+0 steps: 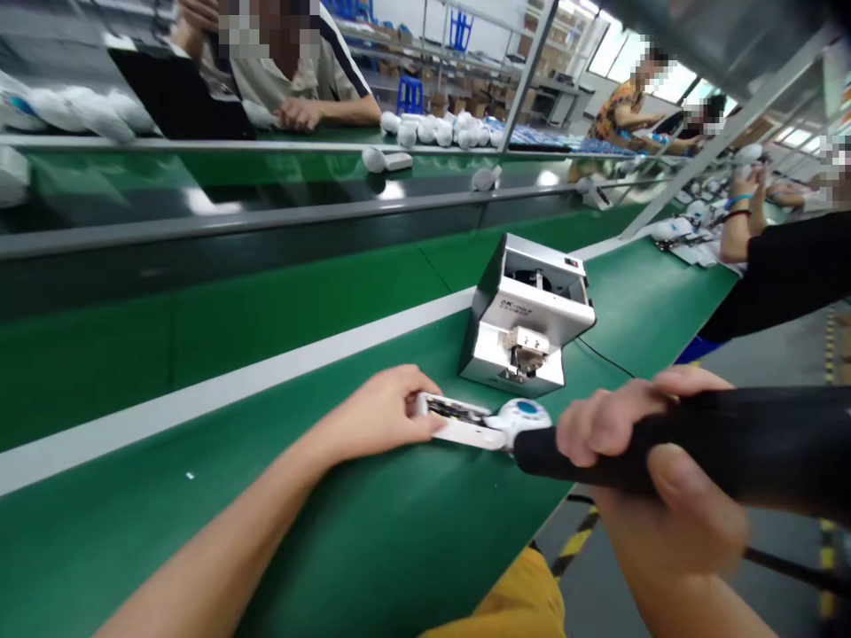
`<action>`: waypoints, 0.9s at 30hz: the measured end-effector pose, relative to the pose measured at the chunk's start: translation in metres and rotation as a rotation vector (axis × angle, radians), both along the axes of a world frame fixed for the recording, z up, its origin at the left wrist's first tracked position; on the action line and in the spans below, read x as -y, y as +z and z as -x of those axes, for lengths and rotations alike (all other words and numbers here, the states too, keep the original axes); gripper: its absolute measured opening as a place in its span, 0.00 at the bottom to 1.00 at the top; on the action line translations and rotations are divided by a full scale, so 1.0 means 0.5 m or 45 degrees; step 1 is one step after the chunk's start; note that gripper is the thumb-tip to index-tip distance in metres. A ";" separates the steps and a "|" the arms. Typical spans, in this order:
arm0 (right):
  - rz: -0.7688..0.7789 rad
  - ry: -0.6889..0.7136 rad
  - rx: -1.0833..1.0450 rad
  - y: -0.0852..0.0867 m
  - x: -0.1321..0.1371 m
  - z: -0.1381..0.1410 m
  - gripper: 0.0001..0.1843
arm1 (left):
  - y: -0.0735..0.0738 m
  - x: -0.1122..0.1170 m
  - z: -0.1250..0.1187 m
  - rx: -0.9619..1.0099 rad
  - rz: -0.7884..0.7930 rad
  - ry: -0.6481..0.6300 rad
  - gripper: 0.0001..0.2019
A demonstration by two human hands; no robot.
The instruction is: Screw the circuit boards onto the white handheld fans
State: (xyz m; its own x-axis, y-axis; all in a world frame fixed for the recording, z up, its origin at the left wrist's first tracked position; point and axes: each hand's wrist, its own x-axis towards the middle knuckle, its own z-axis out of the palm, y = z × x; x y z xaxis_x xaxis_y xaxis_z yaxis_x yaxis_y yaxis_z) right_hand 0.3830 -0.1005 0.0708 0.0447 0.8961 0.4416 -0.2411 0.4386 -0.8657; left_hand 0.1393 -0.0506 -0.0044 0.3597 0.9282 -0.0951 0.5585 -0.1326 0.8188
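On the green table lies a white device (469,434) with a long open housing showing dark inner parts and a rounded head with a blue disc. My left hand (392,412) pinches the housing's far-left end between thumb and fingers. My right hand (638,443) is wrapped round a thick black electric screwdriver (751,443). The screwdriver lies nearly level, its nose beside the device's rounded head. Whether its bit touches the device is hidden. Just beyond the device stands a silver and black screw feeder (525,319).
A conveyor (319,199) runs behind the table's white edge strip, with white devices (386,160) on it. Co-workers sit across it and to the right. A slanted metal post (718,142) rises at right. A dark cable (608,356) trails from the feeder.
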 end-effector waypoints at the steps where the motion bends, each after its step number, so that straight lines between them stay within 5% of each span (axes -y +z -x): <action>1: 0.028 -0.050 -0.026 0.000 0.004 -0.012 0.16 | 0.009 -0.012 0.038 0.045 0.143 0.140 0.07; 4: 0.163 -0.178 -0.010 -0.027 0.005 -0.041 0.14 | 0.016 -0.037 0.150 0.401 0.557 0.779 0.11; 7: 0.287 -0.207 0.009 -0.075 -0.006 -0.051 0.15 | 0.005 -0.048 0.207 0.593 0.553 1.131 0.14; 13: 0.400 -0.231 -0.058 -0.117 -0.013 -0.038 0.17 | -0.001 -0.058 0.167 0.659 0.499 1.157 0.27; 21: 0.497 -0.378 -0.110 -0.130 -0.007 -0.047 0.21 | -0.031 -0.051 0.146 0.318 0.206 1.163 0.33; 27: 0.581 -0.422 -0.253 -0.195 -0.061 -0.088 0.26 | -0.032 -0.041 0.136 -0.066 0.040 1.052 0.39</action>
State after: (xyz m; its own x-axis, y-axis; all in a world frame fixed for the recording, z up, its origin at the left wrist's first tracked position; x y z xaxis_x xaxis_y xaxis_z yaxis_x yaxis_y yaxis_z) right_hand 0.4271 -0.0701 -0.0267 0.3968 0.9174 -0.0306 -0.3318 0.1123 -0.9367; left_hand 0.0713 -0.0302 -0.0205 -0.4427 0.8882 -0.1230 0.5033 0.3597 0.7857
